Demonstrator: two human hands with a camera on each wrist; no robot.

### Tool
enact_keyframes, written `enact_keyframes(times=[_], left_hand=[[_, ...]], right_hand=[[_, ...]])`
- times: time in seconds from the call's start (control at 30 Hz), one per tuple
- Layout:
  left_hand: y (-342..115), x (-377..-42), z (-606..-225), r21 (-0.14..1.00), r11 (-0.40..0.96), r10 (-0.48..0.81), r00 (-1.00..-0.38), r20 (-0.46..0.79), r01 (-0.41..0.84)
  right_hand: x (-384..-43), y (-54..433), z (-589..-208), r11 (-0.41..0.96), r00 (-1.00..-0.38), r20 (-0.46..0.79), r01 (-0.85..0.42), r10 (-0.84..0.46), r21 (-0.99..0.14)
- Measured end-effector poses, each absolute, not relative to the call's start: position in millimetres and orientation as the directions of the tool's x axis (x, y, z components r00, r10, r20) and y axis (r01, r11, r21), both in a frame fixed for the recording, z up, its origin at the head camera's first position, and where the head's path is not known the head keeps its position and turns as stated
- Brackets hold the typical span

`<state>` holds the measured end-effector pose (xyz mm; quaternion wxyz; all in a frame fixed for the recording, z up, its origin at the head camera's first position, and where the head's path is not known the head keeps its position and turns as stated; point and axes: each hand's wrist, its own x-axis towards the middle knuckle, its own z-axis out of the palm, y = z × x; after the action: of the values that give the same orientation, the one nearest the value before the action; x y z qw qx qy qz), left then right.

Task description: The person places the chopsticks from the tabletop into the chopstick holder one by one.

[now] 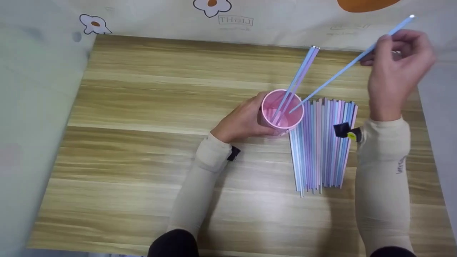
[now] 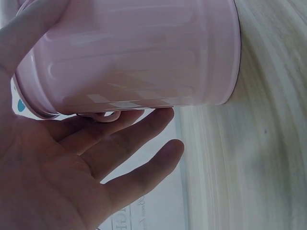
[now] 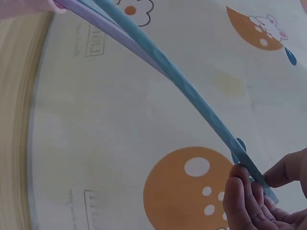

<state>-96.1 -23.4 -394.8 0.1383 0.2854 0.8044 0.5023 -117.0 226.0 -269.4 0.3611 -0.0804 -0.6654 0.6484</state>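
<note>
My left hand (image 1: pixel 246 116) grips a pink bucket (image 2: pixel 129 52) from its left side, thumb on the near side and fingers round the far side. Two straws, one blue and one purple (image 1: pixel 307 67), lean inside it and stick out toward the upper right. Out to the right, my right hand (image 1: pixel 400 71) pinches a long blue straw (image 1: pixel 335 75) near its upper end between thumb and fingers. That straw slants down to the left, its lower tip over the bucket's mouth; whether the tip touches the inside cannot be told.
A row of pastel straws (image 1: pixel 321 150) lies side by side on the wooden table (image 1: pixel 142 107), right of the bucket and between the forearms. Behind the table's far edge is a pale patterned sheet (image 1: pixel 157 21) with flowers.
</note>
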Motion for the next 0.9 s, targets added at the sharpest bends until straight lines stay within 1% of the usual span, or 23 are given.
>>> enact_keyframes(times=[0.13, 0.3, 0.47, 0.7, 0.9], left_hand=[[-23.5, -96.3, -394.9, 0.889, 0.334, 0.598, -0.8, 0.056, 0.312], [-24.1, -96.6, -394.8, 0.898, 0.318, 0.604, -0.795, 0.056, 0.305], [-26.1, -96.3, -394.8, 0.894, 0.32, 0.603, -0.795, 0.063, 0.313], [-27.8, -95.4, -393.3, 0.887, 0.331, 0.6, -0.797, 0.066, 0.323], [-29.5, -93.8, -391.2, 0.877, 0.352, 0.586, -0.808, 0.067, 0.328]], right_hand=[[-116.9, 213.3, -276.8, 0.236, -0.767, 0.404, -0.329, 0.499, -0.914], [-114.8, 201.3, -291.1, 0.322, -0.812, 0.373, -0.243, 0.448, -0.915], [-114.0, 192.4, -306.0, 0.337, -0.852, 0.326, -0.19, 0.409, -0.922], [-114.9, 184.7, -326.3, 0.365, -0.891, 0.311, -0.184, 0.33, -0.913], [-112.0, 175.2, -335.8, 0.44, -0.894, 0.364, -0.226, 0.26, -0.869]])
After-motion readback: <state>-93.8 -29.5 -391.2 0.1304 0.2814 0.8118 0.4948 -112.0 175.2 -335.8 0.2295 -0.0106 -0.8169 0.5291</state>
